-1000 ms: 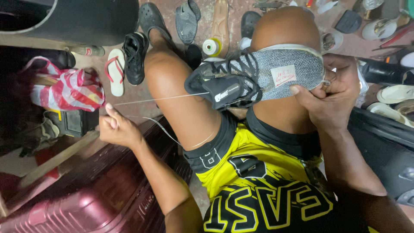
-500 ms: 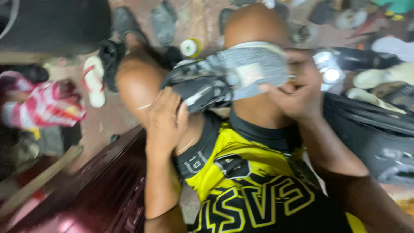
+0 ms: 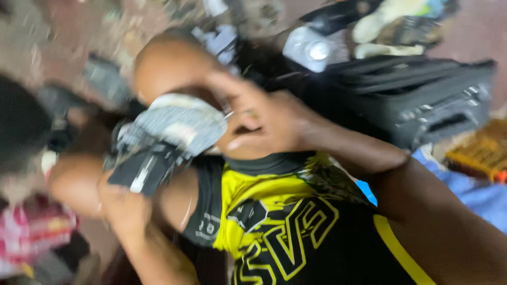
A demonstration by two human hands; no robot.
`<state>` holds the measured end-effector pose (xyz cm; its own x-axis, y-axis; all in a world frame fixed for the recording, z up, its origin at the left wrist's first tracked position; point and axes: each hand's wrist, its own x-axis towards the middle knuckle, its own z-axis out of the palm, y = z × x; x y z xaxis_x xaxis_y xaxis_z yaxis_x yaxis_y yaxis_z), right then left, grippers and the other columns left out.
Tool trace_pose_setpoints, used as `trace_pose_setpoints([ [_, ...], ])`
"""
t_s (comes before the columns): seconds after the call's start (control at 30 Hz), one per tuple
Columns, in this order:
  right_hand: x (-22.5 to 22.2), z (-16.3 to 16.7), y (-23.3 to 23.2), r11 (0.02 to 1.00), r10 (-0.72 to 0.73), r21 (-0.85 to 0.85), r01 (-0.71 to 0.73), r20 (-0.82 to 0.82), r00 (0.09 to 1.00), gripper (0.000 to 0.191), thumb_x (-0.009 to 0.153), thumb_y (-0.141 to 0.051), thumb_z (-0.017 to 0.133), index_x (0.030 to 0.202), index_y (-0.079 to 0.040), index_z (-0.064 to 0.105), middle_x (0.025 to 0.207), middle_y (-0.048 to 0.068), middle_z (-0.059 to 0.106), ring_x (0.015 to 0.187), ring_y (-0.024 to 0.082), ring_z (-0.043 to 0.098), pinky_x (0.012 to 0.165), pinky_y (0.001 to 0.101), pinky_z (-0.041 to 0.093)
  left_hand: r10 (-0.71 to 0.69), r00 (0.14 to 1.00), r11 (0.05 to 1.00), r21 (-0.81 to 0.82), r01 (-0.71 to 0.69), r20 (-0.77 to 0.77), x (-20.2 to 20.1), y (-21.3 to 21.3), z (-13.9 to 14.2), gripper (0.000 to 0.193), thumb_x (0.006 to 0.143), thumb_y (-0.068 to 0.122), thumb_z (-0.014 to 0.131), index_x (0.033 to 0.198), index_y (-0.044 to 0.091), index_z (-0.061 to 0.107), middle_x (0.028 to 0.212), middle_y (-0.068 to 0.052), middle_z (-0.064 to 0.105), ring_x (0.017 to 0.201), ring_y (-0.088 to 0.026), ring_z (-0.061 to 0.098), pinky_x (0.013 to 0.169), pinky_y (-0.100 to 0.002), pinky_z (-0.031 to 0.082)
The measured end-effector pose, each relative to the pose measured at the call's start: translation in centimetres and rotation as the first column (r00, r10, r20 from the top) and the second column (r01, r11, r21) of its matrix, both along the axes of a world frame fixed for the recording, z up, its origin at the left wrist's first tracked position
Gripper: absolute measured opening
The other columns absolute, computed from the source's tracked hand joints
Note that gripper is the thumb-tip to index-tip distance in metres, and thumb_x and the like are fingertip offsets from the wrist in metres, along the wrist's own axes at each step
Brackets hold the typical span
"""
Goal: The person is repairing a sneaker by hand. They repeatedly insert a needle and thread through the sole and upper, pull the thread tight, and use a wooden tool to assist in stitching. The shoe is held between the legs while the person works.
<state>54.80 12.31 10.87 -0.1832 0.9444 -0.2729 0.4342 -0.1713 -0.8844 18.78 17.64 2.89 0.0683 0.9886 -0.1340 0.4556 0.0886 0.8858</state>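
View has swung right and blurred since half a second ago: the black case now fills the upper right, the sandals on the floor have slid out of frame. Left hand has dropped from the top of the thigh to under the shoe's black end.

Shoe (image 3: 166,140), grey knit with black lace section, lies across the person's lap between the two bare knees, tilted, grey heel end toward the right hand.

Right hand (image 3: 264,124): fingers curled, closed against the grey end of the shoe, thumb and forefinger pinched together; what sits in the pinch is too blurred to tell.

Left hand (image 3: 124,208): below the black end of the shoe, touching it from underneath; how far the fingers close cannot be told through the blur.

Yellow-and-black shorts (image 3: 274,221) cover the lap below the shoe.

Black hard case (image 3: 422,103) lies just beyond the right forearm. Small lit lamp (image 3: 317,50) near its upper left corner. Red-and-white cloth (image 3: 31,232) at lower left, well apart.
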Motion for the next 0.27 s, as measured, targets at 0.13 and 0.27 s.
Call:
trace_pose_setpoints([
  [0.13,1.1,0.3,0.5,0.987,0.157,-0.062,-0.147,0.218,0.963,0.115,0.078,-0.032,0.084,0.163,-0.016,0.007,0.073,0.003,0.059,0.059,0.018,0.062,0.058,0.0359,0.053,-0.071,0.945,0.956,-0.249,0.156,0.320,0.9,0.2,2.3,0.010,0.093,0.001,0.076,0.102,-0.003,0.074,0.090,-0.003,0.071,0.077,-0.011,0.063,0.069,-0.026,0.051],
  [0.27,3.0,-0.9,-0.2,0.967,0.252,-0.072,-0.243,0.347,0.903,0.113,0.079,-0.037,0.083,0.164,-0.027,0.009,0.083,0.003,0.064,0.064,0.018,0.065,0.061,0.0376,0.056,-0.081,0.917,0.972,-0.173,0.159,0.390,3.8,0.8,4.1,0.019,0.090,0.001,0.081,0.107,-0.003,0.072,0.100,-0.002,0.071,0.088,-0.010,0.064,0.082,-0.026,0.053],
])
